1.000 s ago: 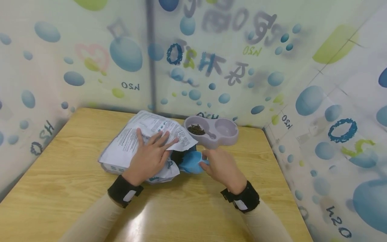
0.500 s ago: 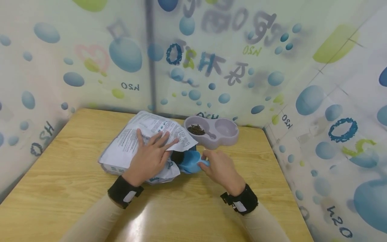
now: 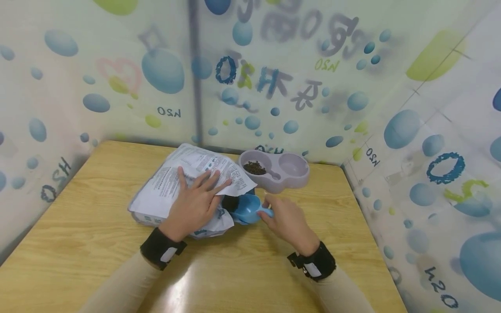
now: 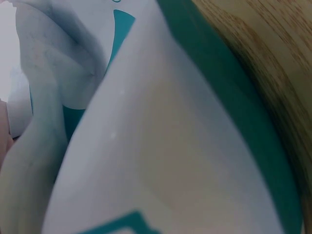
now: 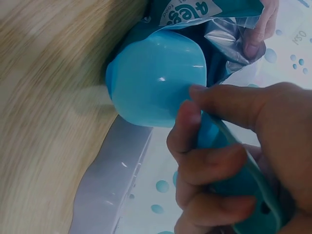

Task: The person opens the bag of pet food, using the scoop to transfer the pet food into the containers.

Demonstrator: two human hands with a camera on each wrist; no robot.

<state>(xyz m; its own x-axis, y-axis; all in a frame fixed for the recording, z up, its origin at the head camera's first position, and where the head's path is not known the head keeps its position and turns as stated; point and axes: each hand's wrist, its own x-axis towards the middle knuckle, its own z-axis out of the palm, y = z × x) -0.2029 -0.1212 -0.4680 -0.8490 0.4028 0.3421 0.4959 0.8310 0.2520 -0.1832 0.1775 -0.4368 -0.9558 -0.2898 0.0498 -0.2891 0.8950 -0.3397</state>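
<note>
A white and teal pet food bag lies on the table with its mouth toward the right. My left hand rests spread on its upper face, close to the mouth. My right hand grips the handle of a light blue scoop, thumb and fingers curled round it. The scoop's bowl sits at the bag's opening, beside dark contents. In the right wrist view the scoop shows its smooth underside against the silvery-lined mouth. The left wrist view is mostly filled by the bag's side.
A grey double bowl stands behind the scoop, near the back wall. Brown kibble lies in its left compartment. Walls printed with blue bubbles close off the wooden table at the back and sides.
The scoop has turned so its hollow shows more to the head view, and its handle has shifted slightly right with my right hand. My left hand and the bag have stayed in place.
</note>
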